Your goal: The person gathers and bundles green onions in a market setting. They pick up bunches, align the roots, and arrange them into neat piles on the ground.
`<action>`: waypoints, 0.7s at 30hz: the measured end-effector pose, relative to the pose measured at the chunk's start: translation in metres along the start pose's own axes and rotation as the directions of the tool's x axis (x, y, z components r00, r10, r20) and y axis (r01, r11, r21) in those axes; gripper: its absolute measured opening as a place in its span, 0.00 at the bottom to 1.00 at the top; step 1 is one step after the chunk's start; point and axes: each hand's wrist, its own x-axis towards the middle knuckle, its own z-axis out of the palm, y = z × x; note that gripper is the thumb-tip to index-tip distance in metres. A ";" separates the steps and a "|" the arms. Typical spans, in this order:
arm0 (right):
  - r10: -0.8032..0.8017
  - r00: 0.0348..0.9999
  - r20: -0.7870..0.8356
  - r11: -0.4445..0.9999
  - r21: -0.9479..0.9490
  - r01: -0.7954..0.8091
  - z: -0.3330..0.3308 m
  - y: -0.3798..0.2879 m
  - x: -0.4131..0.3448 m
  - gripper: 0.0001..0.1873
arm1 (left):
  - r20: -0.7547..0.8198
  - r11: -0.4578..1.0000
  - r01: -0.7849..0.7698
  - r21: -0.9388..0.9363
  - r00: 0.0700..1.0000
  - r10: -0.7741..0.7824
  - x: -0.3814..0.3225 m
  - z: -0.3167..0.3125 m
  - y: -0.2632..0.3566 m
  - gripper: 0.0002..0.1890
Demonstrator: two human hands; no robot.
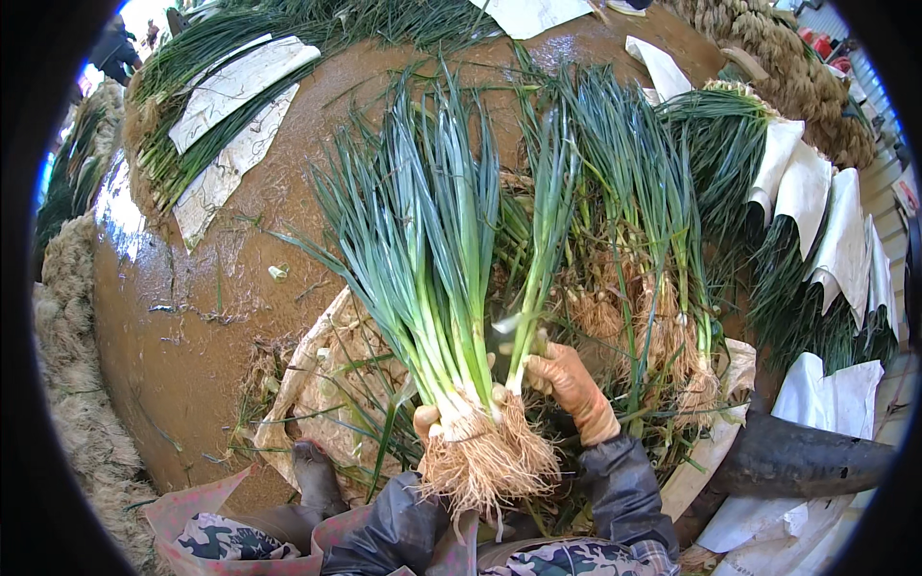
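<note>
A large bunch of green onions point(450, 345) stands roots down in front of me, its pale roots point(479, 461) hanging over my lap. My left hand point(426, 420), mostly hidden behind the white stems, is shut around the bunch; only gloved fingertips show. My right hand point(565, 381), in an orange-tan glove, grips the base of a slimmer green onion point(536, 302) at the right side of the bunch. A pale strip of leaf or skin, blurred, is beside that stem. Loose green onions point(659, 237) with tangled brown roots lie just right of my right hand.
Wrapped green onion bundles point(807, 209) line the right side, and another bundle with white sheets point(238, 108) lies upper left. Root ends point(86, 403) are stacked along the left edge. A dirty sack point(338, 389) and scraps lie on the wet brown floor point(187, 360). People stand far upper left.
</note>
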 end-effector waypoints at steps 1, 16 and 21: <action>-0.097 0.992 -0.076 0.994 -0.065 0.092 0.002 0.003 -0.006 0.22 | 0.021 1.000 0.004 -0.004 1.000 -0.004 -0.001 -0.001 0.000 0.54; -0.104 0.990 -0.094 0.994 -0.021 0.103 0.018 0.016 -0.021 0.18 | -0.025 0.999 -0.015 0.046 1.000 0.016 0.001 -0.008 -0.003 0.54; -0.155 0.975 0.160 0.913 -0.354 0.203 0.023 -0.008 -0.072 0.17 | 0.027 0.999 0.027 -0.040 0.999 -0.026 0.002 -0.002 0.005 0.53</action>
